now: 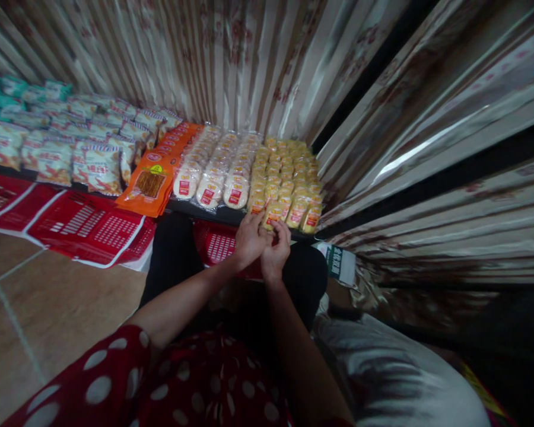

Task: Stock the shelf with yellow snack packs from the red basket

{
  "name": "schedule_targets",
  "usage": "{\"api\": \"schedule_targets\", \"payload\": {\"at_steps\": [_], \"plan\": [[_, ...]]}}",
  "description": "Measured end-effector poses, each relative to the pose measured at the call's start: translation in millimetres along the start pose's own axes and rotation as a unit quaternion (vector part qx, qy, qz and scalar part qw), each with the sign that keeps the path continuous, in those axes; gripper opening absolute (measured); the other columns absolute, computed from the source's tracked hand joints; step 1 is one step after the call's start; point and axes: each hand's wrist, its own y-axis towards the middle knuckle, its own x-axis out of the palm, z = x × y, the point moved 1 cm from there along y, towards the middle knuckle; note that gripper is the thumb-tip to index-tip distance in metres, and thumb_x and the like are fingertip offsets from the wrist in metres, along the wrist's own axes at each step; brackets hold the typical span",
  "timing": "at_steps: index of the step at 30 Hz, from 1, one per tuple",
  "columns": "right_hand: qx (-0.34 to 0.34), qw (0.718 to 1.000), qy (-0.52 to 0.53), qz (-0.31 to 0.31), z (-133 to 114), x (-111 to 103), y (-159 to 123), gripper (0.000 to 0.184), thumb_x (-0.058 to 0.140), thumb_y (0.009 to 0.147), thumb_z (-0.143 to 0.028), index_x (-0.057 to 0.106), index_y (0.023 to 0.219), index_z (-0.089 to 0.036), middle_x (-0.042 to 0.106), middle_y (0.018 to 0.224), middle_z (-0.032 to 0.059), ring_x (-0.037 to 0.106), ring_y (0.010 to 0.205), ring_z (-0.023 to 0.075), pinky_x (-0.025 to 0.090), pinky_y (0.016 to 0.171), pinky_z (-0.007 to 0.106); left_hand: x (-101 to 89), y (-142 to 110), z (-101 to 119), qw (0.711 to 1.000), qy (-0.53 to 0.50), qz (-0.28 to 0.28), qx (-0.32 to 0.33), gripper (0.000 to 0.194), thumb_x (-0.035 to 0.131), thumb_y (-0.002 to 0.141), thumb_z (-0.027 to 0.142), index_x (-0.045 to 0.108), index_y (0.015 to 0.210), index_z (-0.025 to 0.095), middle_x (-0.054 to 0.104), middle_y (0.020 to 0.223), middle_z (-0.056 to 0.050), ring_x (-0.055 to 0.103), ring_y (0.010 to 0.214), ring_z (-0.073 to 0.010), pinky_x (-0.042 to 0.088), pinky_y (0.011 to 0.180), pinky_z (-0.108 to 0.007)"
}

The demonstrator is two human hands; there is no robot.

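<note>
Both hands meet over my lap at the shelf's front edge, just before the rows of yellow wrapped snack packets [289,178]. My left hand [250,242] has its fingers bent and pressed together, their tips close to the front packets. Beside it, my right hand [276,252] is curled, with thumb and fingers closing toward the left fingertips. A small thing may sit between them, but the fingers hide it. Right beyond the fingertips is one yellow packet [273,213] with a red label. To the left stand three rows of clear-wrapped white round crackers [210,191].
An orange snack bag [153,178] lies left of the crackers, then many white chip bags [97,165] and teal packets [57,90]. A pleated curtain [231,65] hangs behind and on the right. Red printed sheets [86,225] hang from the shelf's front. A white sack-like shape [400,367] is at lower right.
</note>
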Motion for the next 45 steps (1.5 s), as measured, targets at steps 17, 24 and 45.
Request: {"api": "schedule_targets", "payload": {"at_steps": [17,24,45], "plan": [[0.010,0.999,0.007,-0.049,8,7,0,0.036,0.043,0.081,-0.022,0.059,0.113,-0.017,0.048,0.130,0.0139,0.054,0.114,0.0202,0.050,0.093,0.037,0.2,-2,-9,0.999,-0.015,-0.006,0.047,0.035,0.045,0.080,0.008,0.060,0.112,0.010,0.061,0.117,-0.013,0.054,0.114,-0.0190,0.045,0.100,-0.033],[-0.022,0.999,-0.007,-0.048,6,7,1,0.037,0.043,0.082,-0.022,0.057,0.116,-0.017,0.045,0.134,0.0146,0.046,0.123,0.0222,0.051,0.091,0.039,-1.3,-4,-12,0.995,-0.011,0.022,0.093,0.033,0.047,0.079,0.010,0.061,0.108,0.012,0.061,0.113,-0.011,0.055,0.111,-0.0189,0.046,0.099,-0.034],[-0.057,0.994,-0.075,-0.062,1,3,0,0.038,0.036,0.081,-0.016,0.062,0.109,-0.016,0.051,0.134,0.0121,0.045,0.125,0.0193,0.039,0.104,0.041,-4.7,-1,-23,0.992,0.069,0.043,0.093,0.035,0.044,0.077,0.006,0.062,0.106,0.014,0.055,0.108,-0.010,0.053,0.105,-0.0201,0.046,0.096,-0.036]]}}
